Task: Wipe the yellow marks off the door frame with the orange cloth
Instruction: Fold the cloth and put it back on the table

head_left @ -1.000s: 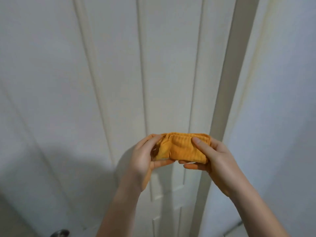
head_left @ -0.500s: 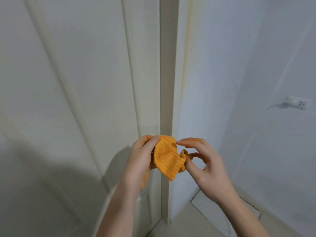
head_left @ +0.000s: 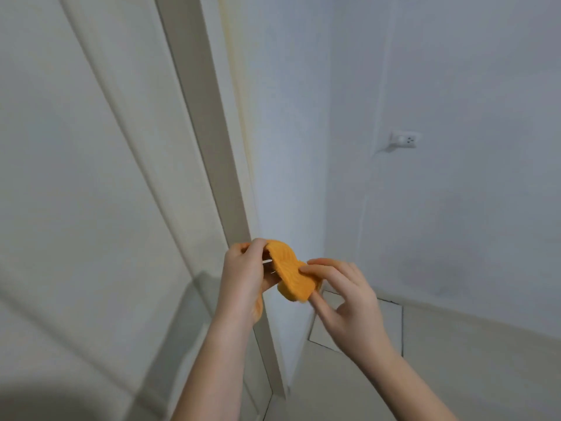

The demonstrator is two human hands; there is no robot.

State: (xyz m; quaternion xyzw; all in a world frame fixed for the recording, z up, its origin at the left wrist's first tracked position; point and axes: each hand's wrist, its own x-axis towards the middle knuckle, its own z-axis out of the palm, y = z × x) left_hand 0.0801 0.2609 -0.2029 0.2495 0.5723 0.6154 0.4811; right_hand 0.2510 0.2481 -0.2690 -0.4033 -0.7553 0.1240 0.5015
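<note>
Ribbed orange cloth (head_left: 291,273); faint yellow marks (head_left: 239,95) on off-white door frame (head_left: 209,153); white wall (head_left: 455,208).

One end of orange cloth (head_left: 290,276) hidden inside left hand (head_left: 243,281), other end under right hand (head_left: 349,302) thumb. Forearms cut by bottom edge; door frame (head_left: 235,153) cut at top. Its yellow marks (head_left: 243,117) faint, blurry. Plug holes on wall socket (head_left: 406,138) too small to read.
</note>
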